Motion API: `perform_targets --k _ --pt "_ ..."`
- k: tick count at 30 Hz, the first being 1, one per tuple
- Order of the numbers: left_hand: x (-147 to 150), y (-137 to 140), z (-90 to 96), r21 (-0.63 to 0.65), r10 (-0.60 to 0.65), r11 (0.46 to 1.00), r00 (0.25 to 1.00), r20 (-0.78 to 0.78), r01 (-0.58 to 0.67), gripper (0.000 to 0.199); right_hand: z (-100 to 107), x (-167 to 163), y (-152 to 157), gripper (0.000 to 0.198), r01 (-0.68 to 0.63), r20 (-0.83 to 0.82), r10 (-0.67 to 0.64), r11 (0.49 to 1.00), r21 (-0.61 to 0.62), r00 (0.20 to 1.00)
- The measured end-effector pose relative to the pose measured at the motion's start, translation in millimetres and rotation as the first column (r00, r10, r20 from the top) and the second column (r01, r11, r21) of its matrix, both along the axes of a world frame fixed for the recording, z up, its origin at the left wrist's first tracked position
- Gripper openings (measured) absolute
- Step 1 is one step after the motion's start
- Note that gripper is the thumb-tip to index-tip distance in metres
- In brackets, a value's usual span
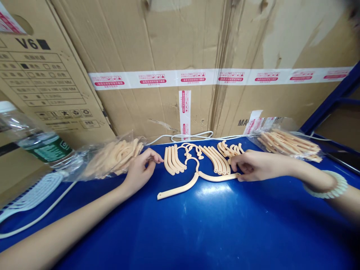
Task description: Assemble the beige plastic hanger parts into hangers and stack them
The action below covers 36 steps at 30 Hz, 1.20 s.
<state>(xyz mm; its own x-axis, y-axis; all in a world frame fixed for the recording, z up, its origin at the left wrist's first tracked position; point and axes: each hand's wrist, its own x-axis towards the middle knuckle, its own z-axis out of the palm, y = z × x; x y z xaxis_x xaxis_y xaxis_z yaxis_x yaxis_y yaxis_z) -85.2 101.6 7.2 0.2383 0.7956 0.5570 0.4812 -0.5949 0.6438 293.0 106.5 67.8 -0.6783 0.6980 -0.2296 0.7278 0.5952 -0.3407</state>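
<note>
The left-hand carton (67, 56) is bearing "V6" beside a black square, above a printed table and a row of handling symbols; the finer characters are too blurred to read. The large carton (154, 45) behind is carrying white tape (168, 77) with repeated red Chinese lettering, and "MA" is showing low on its right side, the rest being covered. A green label is wrapping the clear bottle (45, 137); its wording is not legible. The blue tabletop (197, 232) is spreading broadly between the forearms, a white cable (194, 135) is running along its back edge, and a blue frame (329, 101) is bounding the right. At centre, a cream hook (194, 161) is meeting a left hanger arm (178, 188) and a right hanger arm (218, 178). The right hand (249, 167) is reaching the latter's outer end, fingers bent; I cannot tell whether they are clamping it. The left hand (143, 167) is hovering beside the left row of pieces (173, 161), thumb and forefinger slightly apart. A right row of pieces (216, 159) is lying opposite. Clear bags of cream parts are flanking both: left bag (112, 157), right bag (289, 142).
</note>
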Motion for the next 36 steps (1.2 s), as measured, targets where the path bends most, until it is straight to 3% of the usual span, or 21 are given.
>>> perform_targets --k 3,10,14,22,31,36 --pt "1 0 0.2 0.006 0.01 1.0 1.0 -0.024 -0.01 0.012 4 3 3 0.026 0.042 -0.082 -0.042 0.999 -0.01 0.996" --pt "2 -1 0.7 0.02 -0.024 0.999 0.996 -0.086 0.026 0.012 -2 3 12 0.031 0.155 -0.368 -0.189 0.981 -0.119 0.91" --pt "5 -4 2.7 0.048 -0.086 0.994 0.98 -0.181 0.096 0.017 -10 -2 15 0.029 0.199 -0.421 -0.17 0.98 0.025 0.891" --pt "10 -10 9.8 0.074 -0.22 0.961 0.901 -0.374 0.265 0.025 -12 -46 38 0.015 0.012 -0.335 0.076 0.968 0.252 0.939" --pt "9 -10 8.5 0.081 -0.191 0.965 0.883 -0.428 0.248 0.023 -7 -85 57 0.018 -0.137 -0.125 0.204 0.902 0.41 0.971" --pt "10 -10 9.3 0.077 -0.186 0.967 0.883 -0.431 0.242 0.021 -9 -93 57 0.012 -0.181 -0.117 0.243 0.904 0.386 0.963"
